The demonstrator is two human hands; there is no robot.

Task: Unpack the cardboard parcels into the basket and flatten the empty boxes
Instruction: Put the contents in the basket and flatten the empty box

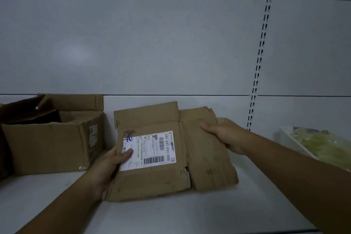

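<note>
**Cardboard: flattened box [152,180] on the shelf [171,214]**

Left hand [108,165] grips its left edge, thumb on the shipping label [152,150]. Right hand [226,135] grips its right edge. Left of the flattened box stands an open box [47,144]; right, a greenish packet [326,148].

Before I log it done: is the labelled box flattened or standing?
Flattened. The labelled box is collapsed flat, flaps spread, gripped by the left hand at its label and the right hand at the opposite edge.
</note>
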